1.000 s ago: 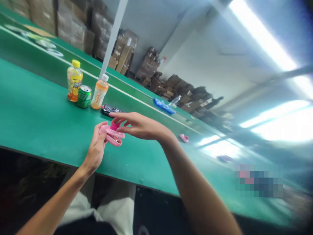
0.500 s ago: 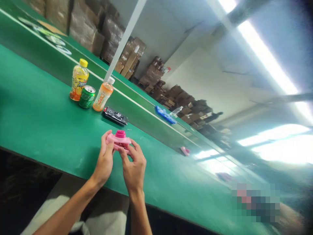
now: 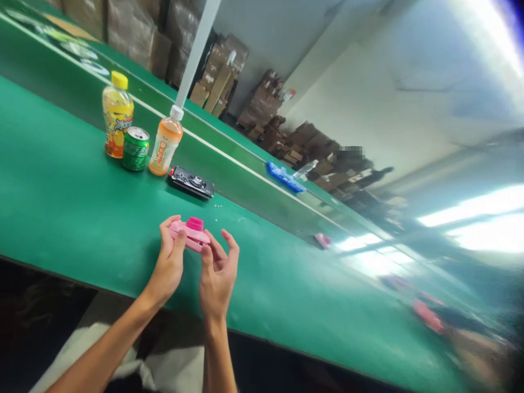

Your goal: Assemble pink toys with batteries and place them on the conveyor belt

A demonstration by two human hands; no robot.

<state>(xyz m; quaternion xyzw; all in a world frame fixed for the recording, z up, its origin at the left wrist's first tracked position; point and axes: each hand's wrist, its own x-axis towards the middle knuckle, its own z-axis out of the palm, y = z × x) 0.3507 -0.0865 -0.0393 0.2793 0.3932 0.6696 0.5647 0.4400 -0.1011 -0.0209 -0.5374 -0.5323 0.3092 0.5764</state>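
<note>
Room: warehouse hall, cardboard boxes (image 3: 213, 76) stacked along the far wall, strip lights glaring on the right.
Tabletop: long green tabletop (image 3: 61, 207), with a white line running down its length.
Held thing: 1 pink plastic piece (image 3: 189, 233) with a darker pink cap, lifted just above the tabletop near its front edge.
Left hand: left hand (image 3: 169, 261) pinches the piece, thumb and fingers closed round its left end.
Right hand: right hand (image 3: 216, 273) is spread open just beside the piece, holding nothing; whether a fingertip touches it I cannot tell.
Step in hand: looks like fitting or checking the piece with 1 hand as the other regrips.
Next move calls for: a steady left pinch and the right fingers closing on the free end.
Count: 2 drink bottles (image 3: 117, 114), 1 green can (image 3: 135, 148), 1 black device (image 3: 191, 182), 1 blue tray (image 3: 285, 178), 1 small pink part (image 3: 322, 240) further along.
</note>
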